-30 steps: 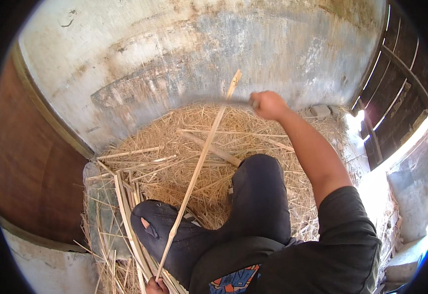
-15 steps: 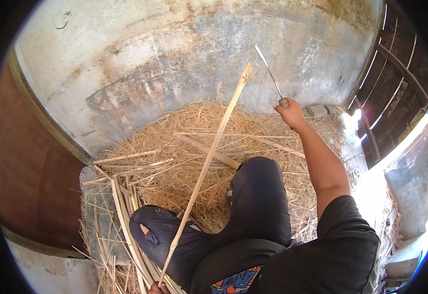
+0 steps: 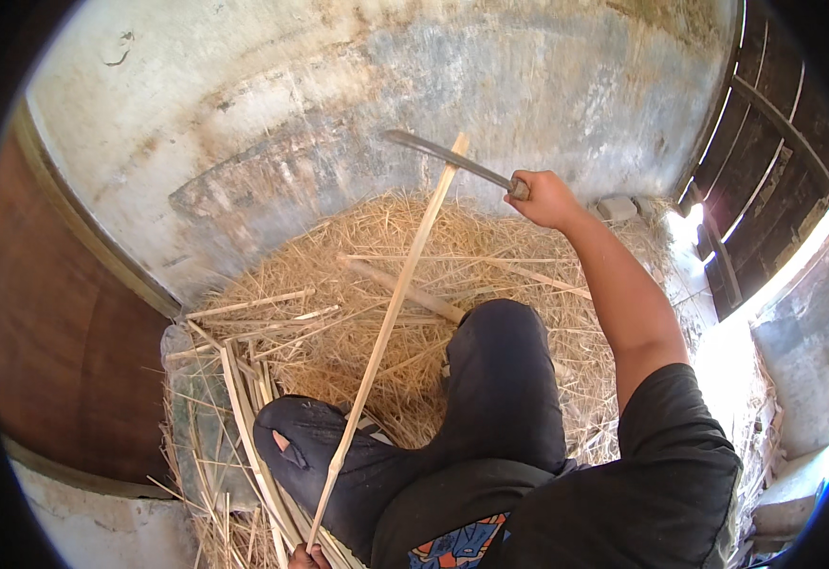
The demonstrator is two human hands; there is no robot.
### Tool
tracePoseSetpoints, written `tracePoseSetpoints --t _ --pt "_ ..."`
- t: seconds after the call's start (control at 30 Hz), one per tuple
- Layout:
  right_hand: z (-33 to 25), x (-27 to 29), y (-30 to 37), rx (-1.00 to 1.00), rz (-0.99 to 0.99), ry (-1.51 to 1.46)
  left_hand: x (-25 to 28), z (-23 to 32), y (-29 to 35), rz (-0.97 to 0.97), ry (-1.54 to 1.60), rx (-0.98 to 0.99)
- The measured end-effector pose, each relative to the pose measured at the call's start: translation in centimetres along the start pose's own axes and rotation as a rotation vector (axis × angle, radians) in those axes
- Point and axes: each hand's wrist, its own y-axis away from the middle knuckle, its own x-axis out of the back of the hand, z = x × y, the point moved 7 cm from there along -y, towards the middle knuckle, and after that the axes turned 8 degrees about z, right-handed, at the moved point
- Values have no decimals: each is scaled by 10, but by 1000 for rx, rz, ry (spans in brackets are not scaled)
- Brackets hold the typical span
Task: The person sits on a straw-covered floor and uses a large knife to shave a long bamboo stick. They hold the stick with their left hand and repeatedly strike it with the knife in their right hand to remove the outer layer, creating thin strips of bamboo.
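My right hand [image 3: 544, 199] is closed round the short handle of a machete [image 3: 438, 152] with a long curved blade. That blade crosses the upper end of a long split bamboo strip [image 3: 391, 327] and seems to touch it there. The strip slants from the far middle down over my left leg to the lower edge. At its near end my left hand [image 3: 307, 557] grips it, only partly in the picture. Further split bamboo strips [image 3: 244, 408] lie beside my left knee.
Straw and shavings [image 3: 339, 256] cover the floor before me, with a round wooden stick [image 3: 405, 289] and loose strips on them. A stained wall [image 3: 272, 114] rises behind. A brown door panel [image 3: 64, 332] stands left, dark slatted boards [image 3: 765, 142] right.
The machete has swung down and to the left, from pointing up beside the bamboo strip to lying across its upper end. My left hand has hardly moved.
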Motion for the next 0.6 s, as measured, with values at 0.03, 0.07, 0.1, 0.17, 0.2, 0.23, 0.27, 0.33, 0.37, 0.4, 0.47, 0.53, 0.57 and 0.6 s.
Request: tracePoseSetpoints --t 0.03,0.07,0.1,0.17,0.2,0.23,0.27,0.33,0.37,0.4,0.47,0.53,0.57,0.6 --pt "-13 0 2 -4 -29 7 -2 -4 1 -27 -26 42" --pt "-22 -2 2 -9 -59 15 -5 -9 2 -55 -51 83" --pt "-33 -4 0 80 -58 35 -7 -14 3 -83 -75 124" --pt "-45 -7 4 243 -65 79 -9 -17 2 -65 -73 115" --pt "-41 -7 2 203 -49 71 -12 -20 1 -55 -72 110" --pt "-33 -7 -1 158 -37 66 -12 -18 -1 25 -83 -7" --pt "-25 -7 -2 114 -25 61 -13 -24 2 15 -73 -16" --pt "-12 -10 -2 -2 -22 36 -14 -29 3 5 -48 -36" --pt "-7 -9 -4 -56 -15 25 -14 -29 2 2 -49 -26" --pt "-8 -9 -3 -32 -33 14 -15 -29 0 0 -50 -16" --pt "-27 -15 5 23 -79 -19 -14 -32 2 -5 -63 17" --pt "-44 -14 8 182 -67 56 -17 -36 2 40 -68 -61" --pt "-47 -16 9 247 -63 121 -17 -35 2 49 -69 -91" --pt "-49 -18 10 312 -60 185 -16 -34 2 59 -70 -121"
